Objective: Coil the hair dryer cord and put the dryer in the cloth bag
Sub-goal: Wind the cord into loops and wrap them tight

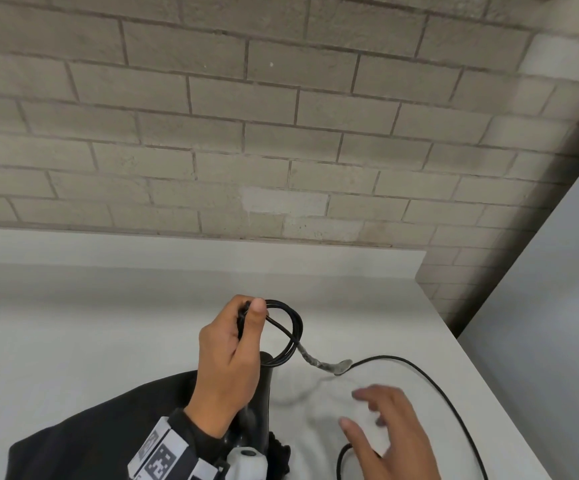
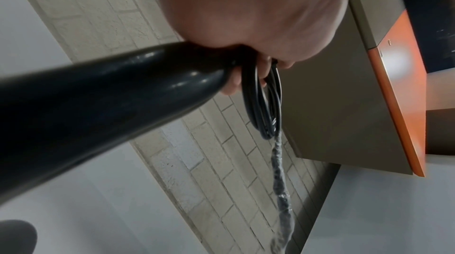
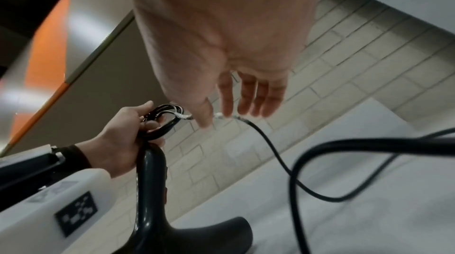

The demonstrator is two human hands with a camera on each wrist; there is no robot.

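Pale brick wall (image 1: 212,116) rises behind a white desk (image 1: 73,323), seen from the head view. Left hand (image 1: 227,368) is above the desk, near the desk's middle. Its grip is closed around the top of the black dryer (image 1: 264,400) handle, and the thumb pins several small loops of black cord (image 1: 286,329) against the handle end. The left wrist view shows the same loops (image 2: 263,102) hanging from the curled fingers beside the glossy handle (image 2: 103,102). From the loops, a short stretch of cord wrapped in clear tape (image 1: 319,362) runs down to the desk, to the right of the hand. Beyond the tape, the loose cord sweeps in a wide arc across the desk toward its right edge. Right hand (image 1: 385,431) hovers over the desk inside that arc, blurred, its grip wide with fingers spread and holding nothing. Dark cloth bag (image 1: 101,427) lies on the desk beneath the left forearm, at the desk's near edge.
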